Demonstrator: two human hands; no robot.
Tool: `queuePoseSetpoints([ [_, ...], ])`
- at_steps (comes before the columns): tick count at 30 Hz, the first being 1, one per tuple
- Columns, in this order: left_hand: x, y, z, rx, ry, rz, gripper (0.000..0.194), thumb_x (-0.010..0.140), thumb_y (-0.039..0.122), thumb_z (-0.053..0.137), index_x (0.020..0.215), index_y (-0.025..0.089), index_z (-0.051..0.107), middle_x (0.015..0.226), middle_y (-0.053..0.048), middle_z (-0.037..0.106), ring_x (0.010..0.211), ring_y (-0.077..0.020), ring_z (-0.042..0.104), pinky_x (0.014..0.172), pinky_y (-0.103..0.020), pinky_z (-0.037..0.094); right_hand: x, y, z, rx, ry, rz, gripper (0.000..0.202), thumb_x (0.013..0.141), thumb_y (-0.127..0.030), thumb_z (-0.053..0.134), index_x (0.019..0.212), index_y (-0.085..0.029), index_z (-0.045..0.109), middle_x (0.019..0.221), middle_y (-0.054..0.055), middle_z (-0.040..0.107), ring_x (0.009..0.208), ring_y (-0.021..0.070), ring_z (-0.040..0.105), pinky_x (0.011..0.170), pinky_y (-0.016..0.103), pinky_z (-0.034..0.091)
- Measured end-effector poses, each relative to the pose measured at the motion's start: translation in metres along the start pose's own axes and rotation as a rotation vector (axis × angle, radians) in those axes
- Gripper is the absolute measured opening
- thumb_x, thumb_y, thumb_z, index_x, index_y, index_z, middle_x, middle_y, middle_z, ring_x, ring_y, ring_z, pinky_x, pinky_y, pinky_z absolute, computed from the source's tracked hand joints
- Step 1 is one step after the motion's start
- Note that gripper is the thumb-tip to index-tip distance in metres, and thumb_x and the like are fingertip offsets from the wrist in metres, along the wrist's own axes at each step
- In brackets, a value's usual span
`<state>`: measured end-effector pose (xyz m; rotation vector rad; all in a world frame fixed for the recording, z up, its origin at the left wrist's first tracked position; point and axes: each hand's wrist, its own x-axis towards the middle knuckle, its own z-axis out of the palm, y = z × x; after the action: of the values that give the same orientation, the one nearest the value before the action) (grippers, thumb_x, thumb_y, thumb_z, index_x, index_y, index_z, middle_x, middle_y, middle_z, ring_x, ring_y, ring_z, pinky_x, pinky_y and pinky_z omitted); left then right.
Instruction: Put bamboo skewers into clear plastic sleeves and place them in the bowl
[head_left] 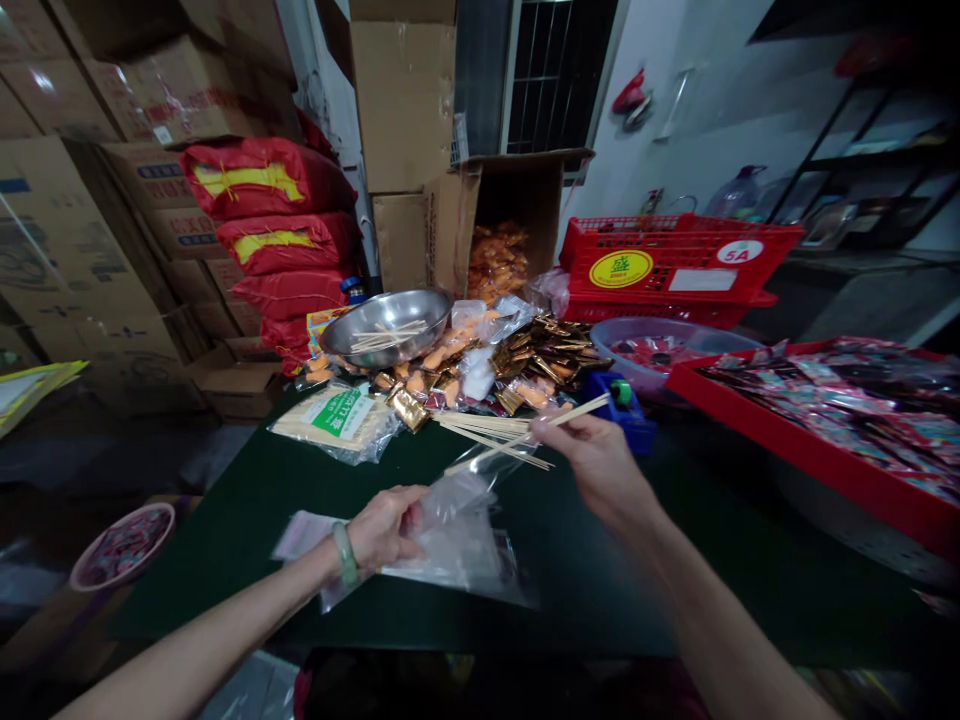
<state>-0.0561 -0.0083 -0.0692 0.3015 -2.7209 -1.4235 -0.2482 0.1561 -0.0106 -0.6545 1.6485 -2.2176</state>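
My left hand [384,528], with a green bangle [345,553] on the wrist, is closed on a clear plastic bag [457,505]. More clear bags [465,560] lie flat beneath it. In my right hand [592,460] a thin wooden stick [581,408] is pinched, slanting down left so that its lower end is at the bag's mouth; I cannot tell whether it is inside. Loose wooden sticks [480,425] lie just behind. A labelled pack of sticks [337,418] rests left of them.
Behind are a steel bowl [352,330] with sticks, gold packets [551,345], orange pieces [450,355] and a blue tape dispenser [637,428]. A red tray [795,435] of packets stands right, before red baskets [675,260]. An opened carton [457,225] stands at the back.
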Motion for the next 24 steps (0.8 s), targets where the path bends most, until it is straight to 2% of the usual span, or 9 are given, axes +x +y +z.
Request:
queuePoseSetpoints([
  [3,-0.001,-0.006,0.000,0.034,0.016,-0.031,0.061,0.048,0.020,0.074,0.105,0.014,0.054,0.071,0.002,0.049,0.062,-0.0105,0.043,0.059,-0.023,0.040,0.017,-0.021,-0.025,0.075,0.113,-0.016,0.024,0.042,-0.030,0.079,0.057,-0.018,0.064,0.060,-0.002,0.061,0.055,0.0097,0.054,0.051,0.022,0.045],
  [6,0.003,0.005,-0.018,0.036,-0.019,-0.021,0.065,0.044,0.017,0.075,0.106,0.012,0.055,0.070,0.002,0.052,0.061,-0.0106,0.046,0.058,-0.023,0.041,0.020,-0.048,-0.046,0.097,0.118,-0.047,0.028,0.040,-0.031,0.080,0.058,-0.018,0.064,0.058,-0.002,0.059,0.053,0.0093,0.053,0.045,0.020,0.044],
  [8,0.008,0.024,-0.040,0.039,-0.017,0.000,0.060,0.047,0.019,0.074,0.105,0.013,0.056,0.075,0.000,0.056,0.065,-0.0124,0.050,0.061,-0.024,0.042,0.012,-0.063,-0.050,0.011,0.019,-0.066,0.025,0.045,-0.030,0.080,0.059,-0.017,0.064,0.057,-0.001,0.059,0.051,0.0089,0.052,0.042,0.018,0.042],
  [11,0.019,0.074,-0.062,-0.004,0.101,0.061,0.042,0.071,0.029,0.059,0.108,0.012,0.052,0.091,-0.006,0.057,0.077,-0.0136,0.052,0.070,-0.026,0.042,-0.007,-0.077,-0.037,-0.165,-0.173,-0.023,0.020,0.052,-0.028,0.076,0.061,-0.015,0.064,0.051,-0.001,0.057,0.044,0.0083,0.050,0.037,0.018,0.037],
  [12,0.023,0.093,-0.062,-0.110,0.133,0.098,0.041,0.073,0.029,0.057,0.109,0.011,0.051,0.093,-0.008,0.058,0.079,-0.0139,0.053,0.071,-0.027,0.043,-0.014,-0.078,-0.029,-0.202,-0.225,0.003,0.020,0.054,-0.028,0.075,0.062,-0.014,0.064,0.050,-0.001,0.056,0.042,0.0079,0.049,0.037,0.018,0.036],
  [14,0.029,0.128,-0.051,-0.259,0.096,0.193,0.040,0.071,0.028,0.061,0.106,0.010,0.053,0.091,-0.008,0.060,0.079,-0.0143,0.055,0.071,-0.027,0.044,-0.024,-0.078,-0.013,-0.238,-0.321,0.037,0.017,0.057,-0.027,0.072,0.064,-0.013,0.064,0.049,-0.002,0.055,0.040,0.0065,0.048,0.037,0.017,0.036],
  [17,0.036,0.160,-0.022,-0.325,0.039,0.253,0.029,0.069,0.027,0.063,0.092,0.009,0.059,0.075,-0.005,0.060,0.066,-0.0113,0.054,0.061,-0.024,0.043,-0.031,-0.076,0.003,-0.226,-0.434,0.029,0.011,0.060,-0.023,0.068,0.063,-0.013,0.064,0.053,-0.002,0.056,0.041,0.0053,0.048,0.038,0.016,0.036],
  [20,0.041,0.165,-0.007,-0.388,0.074,0.262,0.022,0.071,0.029,0.060,0.078,0.008,0.062,0.065,-0.003,0.058,0.058,-0.0092,0.051,0.056,-0.021,0.041,-0.034,-0.076,0.003,-0.188,-0.463,0.065,0.011,0.058,-0.018,0.068,0.065,-0.013,0.062,0.050,-0.004,0.055,0.043,0.0060,0.049,0.040,0.016,0.038],
  [24,0.043,0.157,-0.009,-0.390,0.149,0.277,0.023,0.073,0.031,0.057,0.066,0.009,0.058,0.055,0.001,0.053,0.051,-0.0071,0.046,0.051,-0.019,0.036,-0.036,-0.077,-0.005,-0.098,-0.447,0.090,0.023,0.056,-0.020,0.071,0.076,-0.013,0.061,0.058,-0.002,0.060,0.050,0.0085,0.054,0.045,0.019,0.043],
])
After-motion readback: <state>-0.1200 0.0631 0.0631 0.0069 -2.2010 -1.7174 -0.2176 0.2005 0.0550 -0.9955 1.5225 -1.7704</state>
